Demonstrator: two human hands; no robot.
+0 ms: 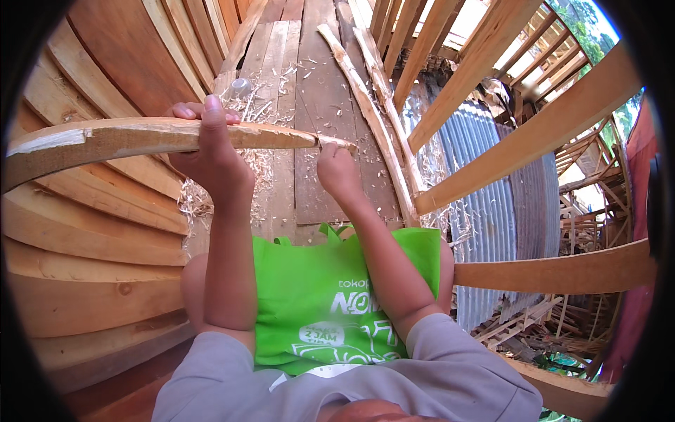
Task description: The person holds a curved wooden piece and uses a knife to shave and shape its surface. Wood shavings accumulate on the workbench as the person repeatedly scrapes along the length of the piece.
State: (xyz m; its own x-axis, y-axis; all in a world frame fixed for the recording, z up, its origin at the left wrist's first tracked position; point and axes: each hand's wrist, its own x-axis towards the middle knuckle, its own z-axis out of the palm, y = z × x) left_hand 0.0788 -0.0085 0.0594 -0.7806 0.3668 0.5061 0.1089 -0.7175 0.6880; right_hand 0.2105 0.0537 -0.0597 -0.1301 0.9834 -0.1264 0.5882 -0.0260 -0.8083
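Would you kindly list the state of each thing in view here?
Long curved pale wooden strip: held level, partly shaved.
Left hand: closed around the strip.
Right hand: fisted at the strip's tip, tool not discernible.
Pale wood shavings: scattered on the planks.
Green fabric bag: lying across the lap.

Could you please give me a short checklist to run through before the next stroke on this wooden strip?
1. Left hand gripping the strip: ok, fingers wrap over the top.
2. Right hand at the strip's thin end: ok, closed just under the tip; what it holds cannot be told.
3. Blade clear of the left hand: cannot tell, no blade is plainly visible.
4. Strip steady: cannot tell, its far left end runs out of view.
5. Lap covered: ok, a green bag lies across the knees.
6. Footing: not ok, shavings litter the planks below.
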